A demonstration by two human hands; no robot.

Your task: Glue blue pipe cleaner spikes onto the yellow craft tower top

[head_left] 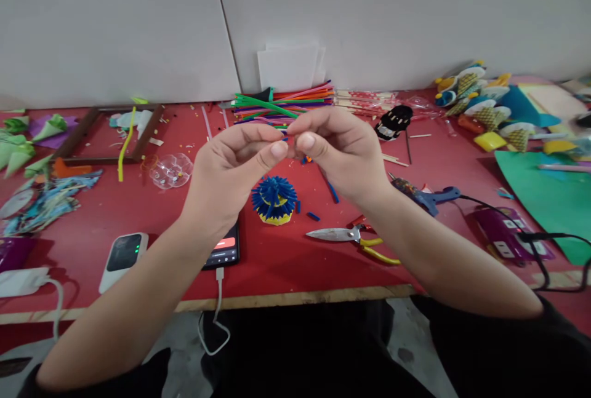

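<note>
My left hand [235, 161] and my right hand [335, 149] are raised together over the red table [138, 213], fingertips meeting in a pinch. Between them sits a tiny blue piece [285, 138], mostly hidden by my thumbs; it looks like a short bit of straw. Below my hands a spiky blue ball of straw bits on a yellow base [274, 200] rests on the table. Short blue straw pieces [314, 216] lie scattered beside it. Scissors with yellow handles [353, 238] lie to its right.
A pile of coloured straws [281, 106] lies at the back by the wall. A phone [225, 250] and a white device [122, 258] sit near the front edge. A glue gun [427, 196], a purple power strip [505, 235], green paper [545, 192] and paper crafts [480, 103] fill the right.
</note>
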